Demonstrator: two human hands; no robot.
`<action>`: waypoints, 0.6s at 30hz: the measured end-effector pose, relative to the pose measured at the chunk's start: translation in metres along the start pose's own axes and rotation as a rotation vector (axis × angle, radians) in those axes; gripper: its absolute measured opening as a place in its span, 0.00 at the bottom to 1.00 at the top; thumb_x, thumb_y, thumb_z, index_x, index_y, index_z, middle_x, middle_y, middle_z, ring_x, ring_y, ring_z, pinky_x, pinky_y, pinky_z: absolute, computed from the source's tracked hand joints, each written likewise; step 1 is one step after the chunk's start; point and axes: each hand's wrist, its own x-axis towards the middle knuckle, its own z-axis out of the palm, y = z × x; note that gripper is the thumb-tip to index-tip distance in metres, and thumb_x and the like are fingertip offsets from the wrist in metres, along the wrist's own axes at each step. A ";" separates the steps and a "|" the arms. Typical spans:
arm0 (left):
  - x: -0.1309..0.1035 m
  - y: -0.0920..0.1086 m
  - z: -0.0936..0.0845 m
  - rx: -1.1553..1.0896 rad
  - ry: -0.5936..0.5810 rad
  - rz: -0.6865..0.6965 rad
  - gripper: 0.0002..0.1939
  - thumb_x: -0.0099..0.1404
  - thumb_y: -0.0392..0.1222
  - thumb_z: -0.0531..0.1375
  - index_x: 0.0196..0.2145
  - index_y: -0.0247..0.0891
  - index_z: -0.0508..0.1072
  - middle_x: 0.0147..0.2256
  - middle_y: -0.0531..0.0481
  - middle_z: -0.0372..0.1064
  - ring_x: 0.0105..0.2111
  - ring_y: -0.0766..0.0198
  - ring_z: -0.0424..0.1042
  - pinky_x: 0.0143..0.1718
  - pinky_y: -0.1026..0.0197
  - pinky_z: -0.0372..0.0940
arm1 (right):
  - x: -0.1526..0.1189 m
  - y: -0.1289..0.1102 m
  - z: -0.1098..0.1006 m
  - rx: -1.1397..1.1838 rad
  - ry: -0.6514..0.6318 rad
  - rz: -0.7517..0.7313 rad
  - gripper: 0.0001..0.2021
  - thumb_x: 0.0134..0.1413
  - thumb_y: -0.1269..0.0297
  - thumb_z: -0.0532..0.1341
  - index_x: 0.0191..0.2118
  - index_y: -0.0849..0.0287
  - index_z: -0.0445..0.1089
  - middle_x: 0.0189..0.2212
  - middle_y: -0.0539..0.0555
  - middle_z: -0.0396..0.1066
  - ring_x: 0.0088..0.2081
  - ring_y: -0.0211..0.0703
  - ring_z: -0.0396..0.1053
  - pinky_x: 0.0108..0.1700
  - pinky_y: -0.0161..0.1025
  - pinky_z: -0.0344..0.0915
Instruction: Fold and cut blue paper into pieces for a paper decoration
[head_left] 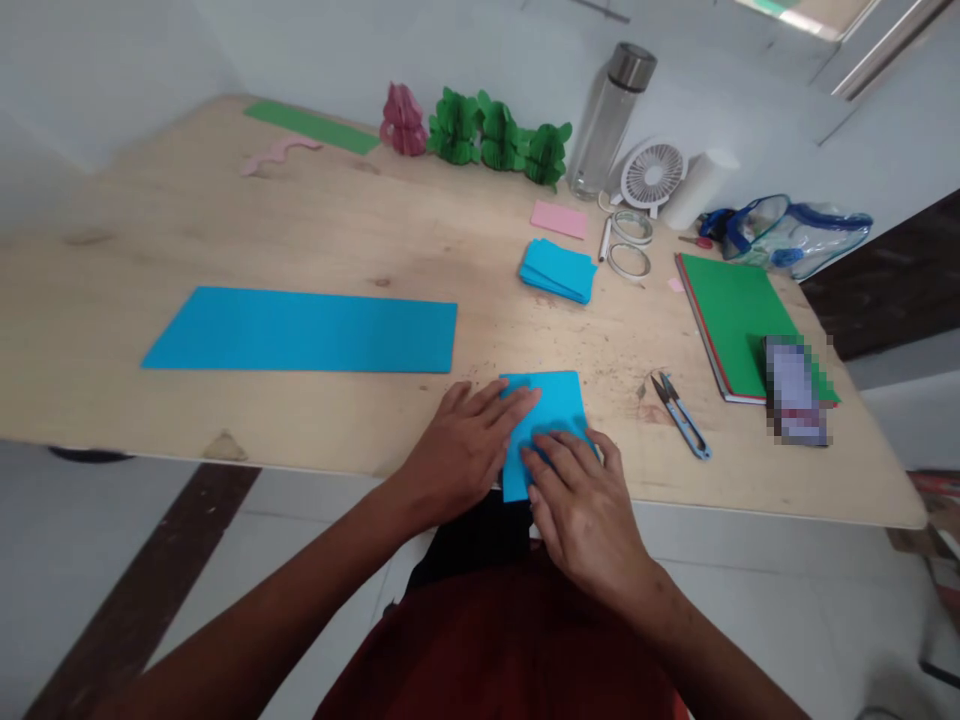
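A blue sheet of paper [555,400] lies at the table's front edge, its near end sticking out past the edge. My left hand [469,445] rests on its left side, fingers stretched across the paper. Flat on the lower right part lies my right hand [581,490], its fingers extended and slightly bent. Neither hand grips anything. Left of them is a long blue paper strip [315,330]. A small stack of blue paper pieces [559,270] sits farther back. Thread snips [682,415] lie to the right of my right hand.
Along the wall stand pink [403,120] and green paper figures [499,135], a glass bottle [600,130] and a small fan [652,175]. Tape rolls [630,262] lie before the fan. To the right are green sheets [739,320], a blurred phone [795,390] and a clear pouch [810,235].
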 end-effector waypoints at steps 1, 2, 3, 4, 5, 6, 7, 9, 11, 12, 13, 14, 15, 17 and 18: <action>0.000 -0.001 0.001 0.000 -0.003 0.003 0.28 0.69 0.35 0.43 0.66 0.40 0.50 0.63 0.46 0.57 0.65 0.52 0.50 0.61 0.45 0.47 | 0.001 0.000 0.001 -0.008 -0.021 -0.019 0.16 0.65 0.64 0.52 0.54 0.59 0.70 0.54 0.58 0.70 0.56 0.53 0.63 0.60 0.57 0.50; 0.000 -0.002 0.002 0.001 -0.007 0.004 0.28 0.69 0.35 0.43 0.66 0.40 0.51 0.63 0.46 0.57 0.65 0.52 0.50 0.61 0.45 0.47 | 0.002 0.000 0.002 -0.020 -0.038 -0.037 0.17 0.65 0.64 0.52 0.54 0.59 0.69 0.54 0.58 0.70 0.56 0.53 0.63 0.60 0.57 0.49; -0.001 -0.002 0.003 0.003 -0.008 0.003 0.28 0.69 0.35 0.43 0.66 0.40 0.51 0.63 0.46 0.57 0.65 0.52 0.50 0.61 0.45 0.46 | 0.002 0.001 0.002 -0.033 -0.054 -0.053 0.17 0.65 0.63 0.51 0.55 0.60 0.68 0.54 0.59 0.70 0.57 0.53 0.62 0.61 0.58 0.48; -0.001 -0.003 0.004 0.006 -0.008 0.003 0.28 0.69 0.34 0.43 0.66 0.41 0.50 0.63 0.45 0.57 0.65 0.52 0.50 0.61 0.45 0.46 | 0.000 0.001 0.003 -0.046 -0.066 -0.066 0.18 0.65 0.62 0.51 0.56 0.61 0.68 0.55 0.59 0.69 0.57 0.54 0.61 0.61 0.58 0.47; -0.001 -0.003 0.004 0.010 -0.009 0.003 0.29 0.69 0.34 0.43 0.66 0.41 0.50 0.63 0.45 0.57 0.65 0.52 0.50 0.61 0.45 0.45 | -0.002 0.001 0.003 -0.058 -0.075 -0.075 0.19 0.65 0.61 0.52 0.56 0.62 0.67 0.55 0.60 0.69 0.58 0.55 0.61 0.61 0.59 0.47; -0.002 -0.003 0.005 0.014 -0.013 0.005 0.29 0.69 0.34 0.43 0.66 0.41 0.50 0.63 0.45 0.57 0.65 0.52 0.49 0.61 0.44 0.45 | -0.005 0.001 0.003 -0.067 -0.081 -0.081 0.19 0.65 0.61 0.52 0.57 0.62 0.66 0.56 0.60 0.68 0.58 0.55 0.60 0.61 0.59 0.47; -0.002 -0.003 0.005 0.017 -0.017 0.009 0.29 0.69 0.34 0.43 0.67 0.41 0.49 0.63 0.44 0.57 0.65 0.52 0.49 0.61 0.44 0.44 | -0.009 0.000 0.003 -0.073 -0.088 -0.084 0.19 0.65 0.61 0.52 0.57 0.62 0.66 0.56 0.61 0.68 0.58 0.56 0.60 0.61 0.59 0.47; -0.002 -0.003 0.005 0.021 -0.028 0.015 0.29 0.69 0.34 0.43 0.67 0.40 0.49 0.63 0.43 0.56 0.65 0.51 0.49 0.61 0.43 0.44 | -0.016 -0.002 0.002 -0.075 -0.089 -0.083 0.19 0.65 0.61 0.52 0.57 0.62 0.66 0.56 0.60 0.68 0.58 0.55 0.60 0.60 0.58 0.49; -0.002 -0.003 0.005 0.023 -0.034 0.015 0.29 0.69 0.34 0.43 0.67 0.40 0.48 0.64 0.43 0.56 0.65 0.51 0.49 0.61 0.43 0.44 | -0.022 -0.005 0.001 -0.066 -0.084 -0.073 0.18 0.65 0.62 0.52 0.57 0.62 0.66 0.55 0.60 0.69 0.56 0.55 0.62 0.59 0.57 0.50; -0.002 -0.003 0.005 0.025 -0.035 0.017 0.29 0.69 0.34 0.43 0.67 0.40 0.48 0.64 0.43 0.56 0.65 0.51 0.49 0.61 0.43 0.44 | -0.023 -0.006 -0.001 -0.056 -0.079 -0.065 0.18 0.65 0.62 0.52 0.56 0.62 0.66 0.55 0.59 0.70 0.55 0.54 0.63 0.59 0.57 0.50; -0.002 -0.003 0.004 0.027 -0.037 0.018 0.29 0.69 0.34 0.43 0.67 0.41 0.48 0.64 0.44 0.55 0.65 0.51 0.49 0.61 0.43 0.45 | -0.024 -0.006 -0.002 -0.045 -0.077 -0.054 0.18 0.65 0.63 0.52 0.56 0.61 0.66 0.54 0.59 0.70 0.54 0.54 0.64 0.58 0.56 0.51; -0.002 -0.003 0.004 0.030 -0.039 0.018 0.29 0.69 0.34 0.43 0.67 0.41 0.49 0.64 0.44 0.55 0.65 0.52 0.49 0.61 0.43 0.45 | -0.024 -0.007 -0.003 -0.032 -0.077 -0.043 0.17 0.65 0.63 0.53 0.56 0.61 0.66 0.53 0.59 0.70 0.54 0.53 0.64 0.58 0.56 0.51; -0.002 -0.003 0.003 0.034 -0.043 0.020 0.29 0.69 0.34 0.43 0.67 0.41 0.49 0.64 0.44 0.55 0.65 0.52 0.48 0.61 0.43 0.45 | -0.023 -0.007 -0.004 -0.019 -0.076 -0.031 0.17 0.65 0.63 0.53 0.56 0.60 0.66 0.53 0.59 0.71 0.53 0.52 0.65 0.58 0.55 0.51; -0.002 -0.003 0.002 0.046 -0.059 0.027 0.29 0.68 0.35 0.44 0.66 0.40 0.50 0.64 0.45 0.54 0.66 0.51 0.48 0.61 0.43 0.45 | -0.020 -0.006 -0.006 0.004 -0.072 -0.011 0.17 0.64 0.64 0.53 0.57 0.60 0.66 0.51 0.58 0.72 0.52 0.51 0.65 0.57 0.54 0.52; -0.002 -0.003 0.000 0.054 -0.070 0.033 0.29 0.68 0.36 0.44 0.66 0.40 0.51 0.65 0.45 0.53 0.66 0.51 0.47 0.61 0.43 0.44 | -0.018 -0.006 -0.007 0.011 -0.073 -0.006 0.18 0.64 0.64 0.53 0.57 0.60 0.66 0.50 0.58 0.72 0.52 0.51 0.66 0.58 0.54 0.52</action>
